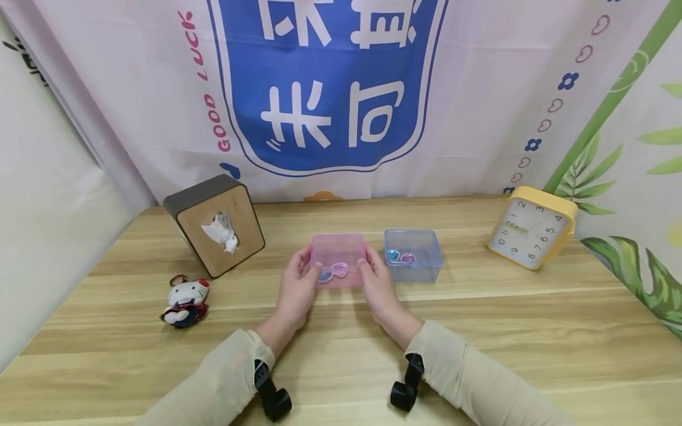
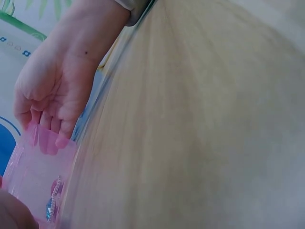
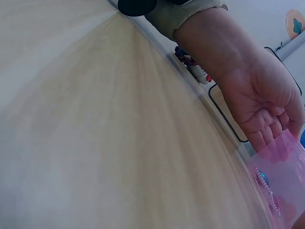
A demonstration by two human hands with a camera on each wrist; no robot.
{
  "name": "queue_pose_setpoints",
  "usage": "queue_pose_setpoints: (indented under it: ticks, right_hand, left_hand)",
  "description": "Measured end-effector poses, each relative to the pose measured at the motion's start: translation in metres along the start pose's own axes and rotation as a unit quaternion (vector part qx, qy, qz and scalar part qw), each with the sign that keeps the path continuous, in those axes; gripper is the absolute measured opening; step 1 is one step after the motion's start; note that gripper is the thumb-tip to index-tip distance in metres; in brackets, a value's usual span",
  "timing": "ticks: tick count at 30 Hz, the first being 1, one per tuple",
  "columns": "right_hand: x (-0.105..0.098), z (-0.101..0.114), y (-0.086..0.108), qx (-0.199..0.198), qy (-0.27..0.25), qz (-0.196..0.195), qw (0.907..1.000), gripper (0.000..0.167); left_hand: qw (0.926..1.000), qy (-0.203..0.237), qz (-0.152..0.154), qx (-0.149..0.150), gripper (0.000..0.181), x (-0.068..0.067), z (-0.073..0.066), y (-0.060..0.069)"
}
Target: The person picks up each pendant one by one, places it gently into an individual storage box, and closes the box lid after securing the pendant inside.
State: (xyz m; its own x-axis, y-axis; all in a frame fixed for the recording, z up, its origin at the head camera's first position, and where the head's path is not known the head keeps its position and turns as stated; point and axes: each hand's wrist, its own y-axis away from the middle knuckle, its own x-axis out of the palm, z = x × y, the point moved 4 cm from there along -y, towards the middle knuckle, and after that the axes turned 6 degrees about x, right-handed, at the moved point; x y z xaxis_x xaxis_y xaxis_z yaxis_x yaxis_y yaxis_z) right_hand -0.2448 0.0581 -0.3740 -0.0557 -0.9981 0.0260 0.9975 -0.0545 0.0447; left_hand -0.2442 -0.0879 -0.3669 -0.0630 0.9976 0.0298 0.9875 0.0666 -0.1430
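Observation:
A see-through pink plastic box (image 1: 338, 247) is held between both hands at the middle of the table. Its left side is gripped by my left hand (image 1: 298, 287), thumb over the near face and fingers behind. My right hand (image 1: 379, 287) grips the right side the same way. Inside lie a blue gem (image 1: 325, 276) and a pink heart-shaped gem (image 1: 340, 270), both with beaded rims. In the left wrist view, the right hand's fingers show through the pink wall. Just right of it stands a see-through blue box (image 1: 415, 273) holding a blue gem (image 1: 393, 255) and a purple gem (image 1: 408, 258).
At the left back stands a tissue box (image 1: 221, 225) with a wooden front; a small plush doll (image 1: 185, 303) lies before it. A yellow clock (image 1: 533, 228) stands at the right back, tipped sideways. A printed curtain (image 1: 330, 183) hangs behind the table (image 1: 479, 331).

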Motion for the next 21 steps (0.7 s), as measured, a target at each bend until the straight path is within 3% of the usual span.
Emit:
queue_pose_setpoints:
  ticks: [10,17,19,21]
  right_hand:
    - [0.003,0.003,0.0,-0.022,0.035,-0.002,0.9991,0.049]
    - [0.002,0.006,-0.002,-0.004,0.072,-0.007,0.9974,0.05]
    - [0.0,0.009,-0.001,-0.015,0.084,-0.006,0.9963,0.051]
    - [-0.005,0.018,0.003,-0.051,0.087,-0.006,0.9949,0.052]
  left_hand:
    - [1.0,0.001,0.007,0.005,0.05,0.0,-0.006,-0.002]
    - [0.9994,-0.026,0.01,-0.021,0.051,-0.006,-0.004,-0.007]
    - [0.9986,-0.044,0.008,-0.027,0.051,-0.009,-0.006,-0.007]
    - [0.9974,-0.065,0.009,-0.029,0.051,-0.013,-0.013,-0.006]
